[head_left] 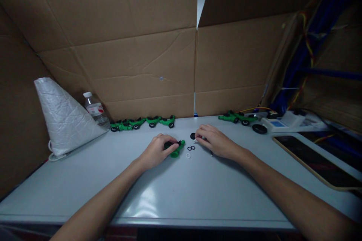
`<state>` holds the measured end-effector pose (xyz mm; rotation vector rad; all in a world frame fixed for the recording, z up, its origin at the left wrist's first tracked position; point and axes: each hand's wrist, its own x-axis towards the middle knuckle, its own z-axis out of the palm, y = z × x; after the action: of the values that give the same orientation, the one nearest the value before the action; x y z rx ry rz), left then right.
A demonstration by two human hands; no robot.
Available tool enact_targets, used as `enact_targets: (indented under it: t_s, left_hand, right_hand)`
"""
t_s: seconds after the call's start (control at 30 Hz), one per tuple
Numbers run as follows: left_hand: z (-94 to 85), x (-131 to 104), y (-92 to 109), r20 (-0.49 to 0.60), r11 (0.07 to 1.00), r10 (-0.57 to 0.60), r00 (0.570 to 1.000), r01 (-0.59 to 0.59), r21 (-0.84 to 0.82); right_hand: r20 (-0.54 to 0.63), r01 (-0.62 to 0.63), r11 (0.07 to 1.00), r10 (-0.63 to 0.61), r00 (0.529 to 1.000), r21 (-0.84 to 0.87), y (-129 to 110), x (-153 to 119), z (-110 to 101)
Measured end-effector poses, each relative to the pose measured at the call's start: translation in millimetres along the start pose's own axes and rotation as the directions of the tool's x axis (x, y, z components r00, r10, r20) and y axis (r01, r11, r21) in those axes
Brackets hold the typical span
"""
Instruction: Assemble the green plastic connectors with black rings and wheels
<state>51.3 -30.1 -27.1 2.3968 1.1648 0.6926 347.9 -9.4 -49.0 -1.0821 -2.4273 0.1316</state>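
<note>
My left hand (156, 150) is closed around a green toy car (175, 153) with dark parts, held low over the middle of the table. My right hand (214, 140) is just to the right, its fingers pinched together at the tabletop around a small whitish piece (195, 141) that is mostly hidden. A black disc (192, 136) lies beside these fingertips. Between the hands are two small black rings (191, 148) and a white ring (188, 155). The tip of a thin object (211, 153) shows under my right palm.
Several green toy cars (152, 121) line the table's back edge, with more green cars (237, 117) at right. A black ring (259, 128), power strip (294, 122) and phone (313, 160) lie right. A bottle (96, 111) and silvery bag (68, 120) stand left. Cardboard (135, 64) walls the back.
</note>
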Motion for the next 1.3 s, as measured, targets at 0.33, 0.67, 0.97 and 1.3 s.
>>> enact_targets:
  t_s: [0.33, 0.67, 0.97, 1.3]
  left_hand:
    - [-3.3, 0.2, -1.6, -0.058, 1.000, 0.022, 0.998, -0.023, -0.016]
    - [-5.7, 0.2, -2.4, -0.103, 1.000, 0.018, 0.995, -0.016, 0.016]
    - [-4.6, -6.0, 9.3, 0.067, 0.993, 0.087, 0.994, -0.092, 0.076]
    - [-4.1, -8.3, 2.7, 0.074, 0.992, 0.058, 0.996, -0.066, 0.111]
  right_hand:
    - [-0.023, 0.003, 0.966, -0.009, 1.000, -0.257, 1.3, -3.6, -7.9]
    - [-0.025, -0.039, 0.954, 0.033, 0.999, -0.299, -5.1, -4.5, -1.3]
    - [-0.003, 0.005, 0.970, -0.006, 1.000, -0.243, -17.6, -1.5, 17.1]
    - [0.006, 0.015, 0.970, -0.014, 1.000, -0.242, -11.8, -3.3, 23.5]
